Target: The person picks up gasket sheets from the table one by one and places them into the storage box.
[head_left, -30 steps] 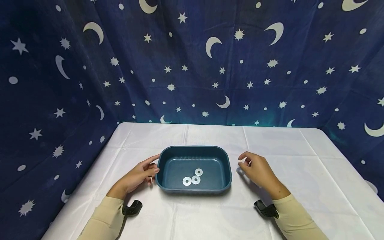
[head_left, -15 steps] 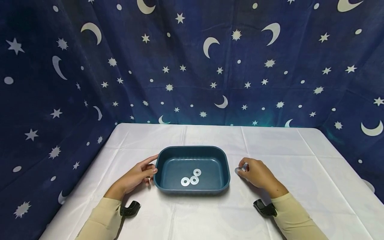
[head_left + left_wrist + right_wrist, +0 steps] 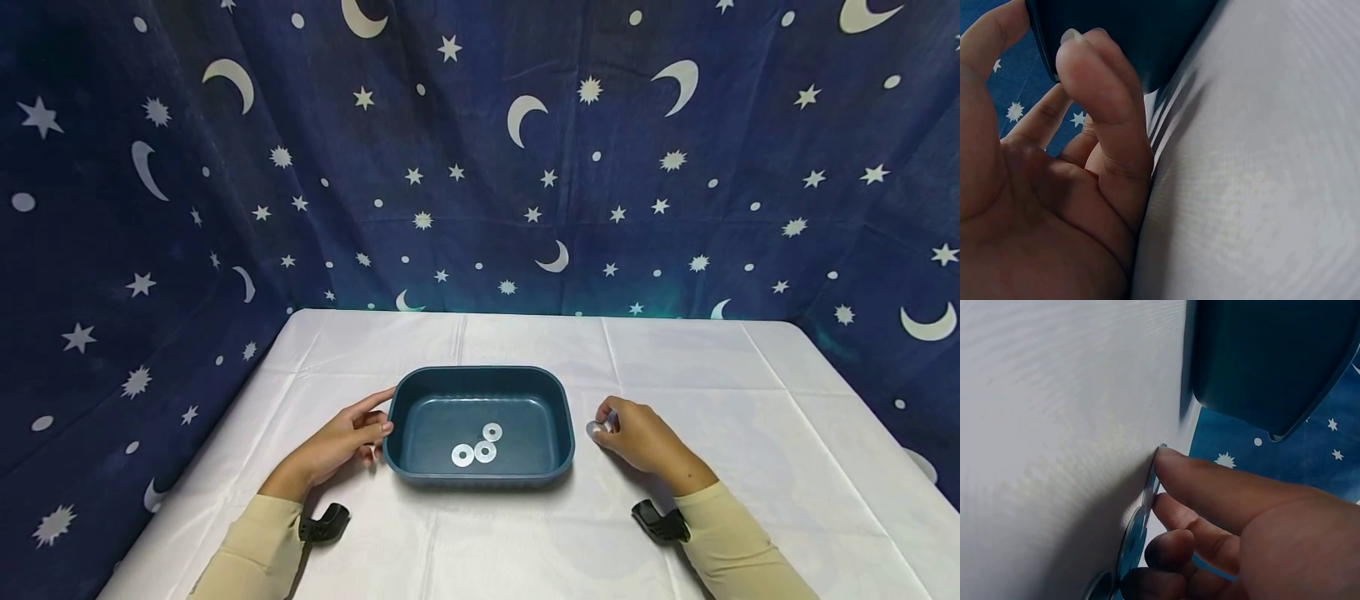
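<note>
A dark blue rectangular dish [image 3: 480,481] stands on the white-covered table, with 3 flat silver washers [image 3: 455,457] lying inside near its front side. My left hand [image 3: 335,444] rests at the dish's left end, its thumb and index finger touching the rim; the other fingers are loosely bent. To the right of the dish, my right hand [image 3: 643,439] has thumb and index fingertip on the edges of a washer [image 3: 1152,475] at the tabletop. More washers [image 3: 1129,547] lie beside it under the curled fingers, partly hidden.
White cloth [image 3: 480,542] covers the tabletop. A dark blue curtain [image 3: 465,133] with moons and stars hangs behind and along the sides. Each wrist wears a black strap mount [image 3: 327,523].
My right hand has lowered onto the washers beside the dish, and its thumb and index finger have closed on one. My left hand stays at the dish.
</note>
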The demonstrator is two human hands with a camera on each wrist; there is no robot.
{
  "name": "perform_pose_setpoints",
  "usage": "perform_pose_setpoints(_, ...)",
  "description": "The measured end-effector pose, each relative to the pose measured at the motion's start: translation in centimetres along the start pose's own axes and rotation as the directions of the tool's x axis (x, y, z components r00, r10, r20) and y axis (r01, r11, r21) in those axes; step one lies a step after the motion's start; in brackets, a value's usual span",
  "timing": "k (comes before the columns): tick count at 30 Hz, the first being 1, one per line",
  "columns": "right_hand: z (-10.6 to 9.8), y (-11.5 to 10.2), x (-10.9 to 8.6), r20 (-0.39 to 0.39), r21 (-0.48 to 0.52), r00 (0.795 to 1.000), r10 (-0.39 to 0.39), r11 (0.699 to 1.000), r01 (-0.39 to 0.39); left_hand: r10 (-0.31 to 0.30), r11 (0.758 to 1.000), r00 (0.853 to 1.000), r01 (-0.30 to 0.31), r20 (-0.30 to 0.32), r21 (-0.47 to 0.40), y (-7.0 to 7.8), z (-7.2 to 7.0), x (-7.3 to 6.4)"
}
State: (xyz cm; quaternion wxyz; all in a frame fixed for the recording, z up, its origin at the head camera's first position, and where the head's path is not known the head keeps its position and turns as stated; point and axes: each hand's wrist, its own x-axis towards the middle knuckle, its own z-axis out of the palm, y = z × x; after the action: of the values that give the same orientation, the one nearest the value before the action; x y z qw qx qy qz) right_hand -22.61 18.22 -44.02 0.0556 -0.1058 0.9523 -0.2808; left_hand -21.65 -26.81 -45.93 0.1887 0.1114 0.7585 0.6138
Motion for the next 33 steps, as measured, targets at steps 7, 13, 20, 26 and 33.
perform_pose_setpoints(7,0.1,0.1,0.0,-0.001,0.028,0.999,-0.033,0.999,0.033,0.002,1.000,1.000,-0.002,0.004,-0.015,0.0,0.1,0.0)
perform_pose_setpoints(13,0.2,-0.1,0.0,-0.037,0.009,0.997,-0.073,0.997,0.073,0.007,1.000,1.000,-0.006,0.006,-0.017,-0.1,0.1,0.0)
perform_pose_setpoints(20,0.0,-0.7,-0.2,-0.023,0.046,0.995,-0.099,0.994,0.100,0.010,1.000,1.000,-0.010,0.002,-0.011,0.0,0.1,0.0)
perform_pose_setpoints(26,-0.2,-0.8,-0.4,-0.043,0.030,0.991,-0.125,0.992,0.126,0.010,1.000,1.000,-0.010,-0.002,-0.012,0.2,0.1,-0.1)
perform_pose_setpoints(33,-0.5,-1.0,-0.4,-0.059,0.029,0.990,-0.125,0.992,0.127,0.003,1.000,1.000,-0.002,-0.007,0.004,0.2,0.2,-0.1)
